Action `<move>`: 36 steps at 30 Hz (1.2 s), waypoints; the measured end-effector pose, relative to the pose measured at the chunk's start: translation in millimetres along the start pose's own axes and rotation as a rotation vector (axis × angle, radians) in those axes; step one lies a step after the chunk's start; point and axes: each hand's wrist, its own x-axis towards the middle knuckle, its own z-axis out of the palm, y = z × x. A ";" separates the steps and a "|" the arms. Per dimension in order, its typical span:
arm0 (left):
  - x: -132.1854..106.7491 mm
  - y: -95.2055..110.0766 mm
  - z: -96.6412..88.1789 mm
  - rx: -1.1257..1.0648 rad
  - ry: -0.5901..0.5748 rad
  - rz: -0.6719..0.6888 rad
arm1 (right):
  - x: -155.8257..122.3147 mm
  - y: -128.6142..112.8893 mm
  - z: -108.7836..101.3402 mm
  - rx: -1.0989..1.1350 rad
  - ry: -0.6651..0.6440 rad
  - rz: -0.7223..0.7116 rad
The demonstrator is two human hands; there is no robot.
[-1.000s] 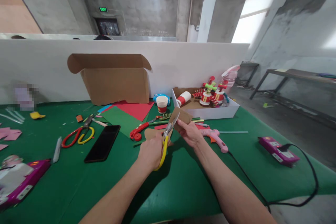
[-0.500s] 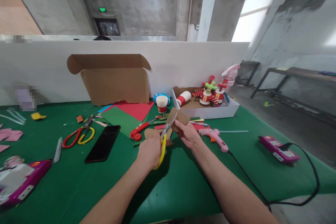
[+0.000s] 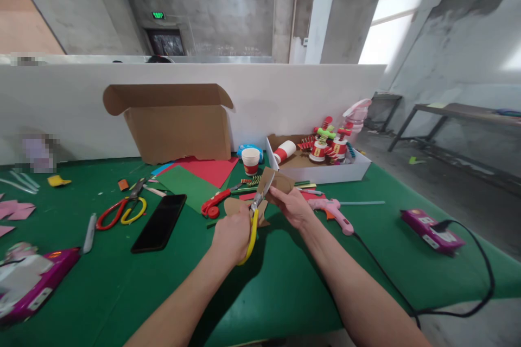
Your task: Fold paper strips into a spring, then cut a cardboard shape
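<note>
My left hand [image 3: 231, 234] is closed around yellow-handled scissors [image 3: 253, 236], whose blades point up and to the right. Between the blades lies the edge of a brown piece of cardboard [image 3: 284, 181], pinched by my right hand [image 3: 293, 205]. Another cardboard scrap [image 3: 233, 206] lies on the table just behind my left hand. A red-handled utility knife [image 3: 217, 200] rests beside it, with a small red roll at its end. To the right of my right hand lies a pink glue gun [image 3: 334, 213].
Left of my hands are a black phone [image 3: 160, 223] and red-and-yellow scissors [image 3: 122, 212]. Behind stand a paper cup [image 3: 251, 161], an open cardboard box [image 3: 179, 133] and a white tray [image 3: 325, 174] of cup figures. A purple box [image 3: 431, 232] with a black cord sits right.
The scissors and cardboard stay nearly in place in my hands. The blades look slightly more closed on the cardboard, and the scissor handle has shifted a little.
</note>
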 end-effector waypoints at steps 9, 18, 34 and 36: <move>-0.6 0.0 2.1 0.002 0.018 0.011 | 0.6 -1.3 -2.5 -0.027 -0.007 -0.008; -1.2 -0.3 5.1 0.019 0.040 0.023 | 0.6 -6.7 -5.0 -0.050 -0.027 0.007; -3.5 1.4 2.2 0.060 0.022 0.031 | 4.1 -9.1 -19.2 -0.062 -0.072 0.079; -3.6 1.6 2.4 0.062 0.026 0.037 | 4.2 -10.4 -19.7 -0.062 -0.074 0.087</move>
